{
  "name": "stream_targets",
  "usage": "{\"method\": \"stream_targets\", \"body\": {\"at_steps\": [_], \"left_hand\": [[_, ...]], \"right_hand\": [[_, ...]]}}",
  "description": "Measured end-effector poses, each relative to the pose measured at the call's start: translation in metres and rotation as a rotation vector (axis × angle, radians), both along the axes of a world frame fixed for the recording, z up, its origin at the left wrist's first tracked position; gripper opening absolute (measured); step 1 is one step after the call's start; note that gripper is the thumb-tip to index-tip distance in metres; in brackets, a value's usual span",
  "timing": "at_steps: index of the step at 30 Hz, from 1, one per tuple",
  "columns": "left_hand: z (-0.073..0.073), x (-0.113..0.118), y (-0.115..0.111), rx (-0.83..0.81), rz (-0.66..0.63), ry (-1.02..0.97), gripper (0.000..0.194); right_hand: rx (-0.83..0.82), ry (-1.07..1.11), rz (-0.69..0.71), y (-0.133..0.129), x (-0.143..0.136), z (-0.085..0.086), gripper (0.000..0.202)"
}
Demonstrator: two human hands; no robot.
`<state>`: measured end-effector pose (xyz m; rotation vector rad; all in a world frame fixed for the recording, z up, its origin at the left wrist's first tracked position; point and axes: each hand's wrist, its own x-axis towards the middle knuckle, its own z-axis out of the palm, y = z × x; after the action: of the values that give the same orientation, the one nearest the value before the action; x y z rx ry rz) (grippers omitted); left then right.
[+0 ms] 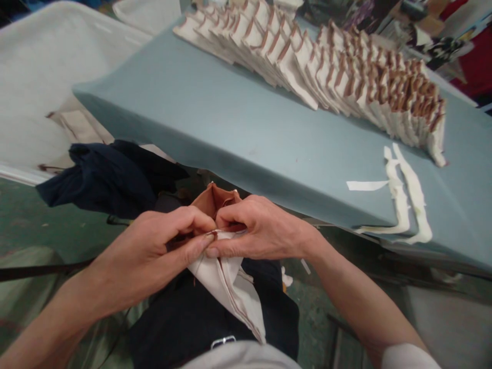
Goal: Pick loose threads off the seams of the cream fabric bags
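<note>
A white fabric piece with brown edging [226, 282] hangs between my hands over my lap, its lower end pointing down and to the right. My left hand [172, 246] pinches its upper edge between thumb and fingers. Close beside it, my right hand [253, 228] grips the same edge, thumb below and fingers curled above. A reddish-brown part [213, 200] stands up just behind my fingers and seems joined to the white fabric. The spot between the fingertips is partly hidden.
Beyond my hands is a blue-grey table [192, 107] bearing long rows of white and brown pieces [307, 66]. Pale strips [415, 200] lie near its right front edge. Dark blue cloth [100, 177] hangs at the left, beside a large white bin [57, 66].
</note>
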<state>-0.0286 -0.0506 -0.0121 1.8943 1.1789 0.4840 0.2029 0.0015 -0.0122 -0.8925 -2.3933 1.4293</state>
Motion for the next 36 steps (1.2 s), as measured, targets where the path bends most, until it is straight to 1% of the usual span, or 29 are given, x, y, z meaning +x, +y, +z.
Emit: {"method": "stream_targets", "body": {"at_steps": [3,6,8,11,13,15,16,18,20,24,27,30,32,34,36], "left_hand": [[-0.002,-0.001,-0.001,0.108,-0.033,0.026,0.018],[-0.005,0.0,-0.003,0.256,-0.054,0.019,0.016],[-0.007,0.002,-0.005,0.356,-0.086,0.039,0.019],[-0.014,0.005,-0.009,0.53,-0.122,0.075,0.025],[-0.023,0.006,-0.013,0.656,-0.113,0.079,0.023],[-0.033,0.005,-0.017,0.753,-0.115,0.071,0.021],[-0.037,0.004,-0.018,0.777,-0.126,0.066,0.025],[-0.044,0.001,-0.02,0.788,-0.155,0.059,0.033],[-0.048,-0.001,-0.02,0.766,-0.171,0.059,0.039],[-0.046,0.003,-0.016,0.793,-0.149,0.033,0.039],[-0.045,0.011,-0.016,0.816,-0.093,0.013,0.039],[-0.044,0.019,-0.019,0.763,-0.022,-0.02,0.042],[-0.042,0.021,-0.022,0.688,-0.002,-0.061,0.041],[-0.037,0.021,-0.022,0.615,0.027,-0.071,0.034],[-0.03,0.019,-0.019,0.538,0.063,-0.062,0.026]], "right_hand": [[-0.002,-0.012,0.01,-0.003,0.001,0.001,0.047],[0.009,-0.043,0.005,-0.006,0.001,0.004,0.029],[0.006,-0.064,-0.026,-0.008,0.001,0.006,0.019],[-0.04,-0.05,-0.089,-0.011,0.0,0.006,0.014],[-0.148,-0.007,-0.139,-0.013,0.0,0.002,0.012],[-0.336,0.065,-0.184,-0.015,0.001,-0.005,0.01],[-0.446,0.115,-0.198,-0.016,0.001,-0.009,0.011],[-0.647,0.236,-0.215,-0.018,0.002,-0.016,0.016],[-0.77,0.351,-0.254,-0.021,0.001,-0.023,0.022],[-0.826,0.513,-0.394,-0.026,-0.005,-0.032,0.021],[-0.83,0.525,-0.455,-0.028,-0.008,-0.035,0.022],[-0.791,0.473,-0.467,-0.028,-0.005,-0.031,0.023],[-0.742,0.427,-0.437,-0.027,0.0,-0.023,0.023],[-0.672,0.369,-0.399,-0.027,0.006,-0.012,0.019],[-0.536,0.293,-0.378,-0.027,0.011,0.0,0.013]]}}
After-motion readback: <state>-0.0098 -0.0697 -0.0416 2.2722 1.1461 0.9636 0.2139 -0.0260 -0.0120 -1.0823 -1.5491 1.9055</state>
